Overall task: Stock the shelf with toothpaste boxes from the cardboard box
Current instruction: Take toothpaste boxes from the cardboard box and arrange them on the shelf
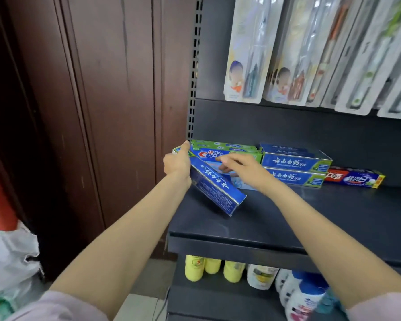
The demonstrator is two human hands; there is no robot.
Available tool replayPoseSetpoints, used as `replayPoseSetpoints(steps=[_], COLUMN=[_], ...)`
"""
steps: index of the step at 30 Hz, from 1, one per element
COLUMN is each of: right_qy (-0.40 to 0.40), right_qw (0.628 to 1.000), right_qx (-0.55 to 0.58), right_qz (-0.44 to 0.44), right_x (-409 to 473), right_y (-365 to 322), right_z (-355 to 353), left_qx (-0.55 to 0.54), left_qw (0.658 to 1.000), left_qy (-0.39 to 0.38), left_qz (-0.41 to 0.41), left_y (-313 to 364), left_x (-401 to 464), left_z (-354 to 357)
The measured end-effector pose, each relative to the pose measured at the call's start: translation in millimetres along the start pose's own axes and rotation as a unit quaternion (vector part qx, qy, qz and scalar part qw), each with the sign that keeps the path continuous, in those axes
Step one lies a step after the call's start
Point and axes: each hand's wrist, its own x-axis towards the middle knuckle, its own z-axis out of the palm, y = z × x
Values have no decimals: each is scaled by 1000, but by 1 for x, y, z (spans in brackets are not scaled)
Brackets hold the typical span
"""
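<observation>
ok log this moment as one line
stage: placing | left hand: grips tilted blue toothpaste box | right hand: open, fingers on light-blue box | shelf: partly stocked

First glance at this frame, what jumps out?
Two bare arms reach onto the dark metal shelf: the left hand grips a long blue toothpaste box tilted down toward the shelf's front, while the right hand rests, fingers spread, on the stacked toothpaste boxes at the shelf's left end. To the right sit a blue-and-green stack of boxes and a red-and-purple box; carded toothbrush packs hang above.
</observation>
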Motion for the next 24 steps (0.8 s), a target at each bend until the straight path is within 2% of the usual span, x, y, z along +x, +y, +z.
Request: replayPoseSetpoints(steps=[4,6,8,10,11,14,16,18,19,22,24], right_qy=[-84,-115,-104,-53,-23,70,102,117,126,147,130], right_qw=[987,979,982,987,989,994,990,984,973,899,891], right_qx=[65,98,105,103,97,-28,-80,-124,-191,-410,-434], right_qz=[121,134,119,113,111,84,59,45,43,38,35], right_x=[-27,-40,-50,-56,-56,-59,-64,-71,-73,-79,-80], right_y=[-16,-16,-16,-11,-9,2,7,11,16,30,38], right_z=[-6,-10,-15,-23,-26,-34,-42,-55,-64,-89,-103], left_qx=[-30,-29,-34,-32,2,152,164,134,115,110,134], left_qw=[998,996,993,986,981,944,933,940,946,952,938], left_qy=[-59,-86,-112,-160,-187,-288,-319,-315,-303,-284,-316], left_qz=[-6,-2,-3,-26,-43,-48,-24,-7,-2,26,45], left_y=[-3,-6,-7,-7,-7,-13,-16,-17,-19,-28,-35], left_x=[-13,-18,-25,-35,-41,-59,-65,-67,-65,-59,-65], left_z=[10,18,26,35,40,52,63,73,77,88,96])
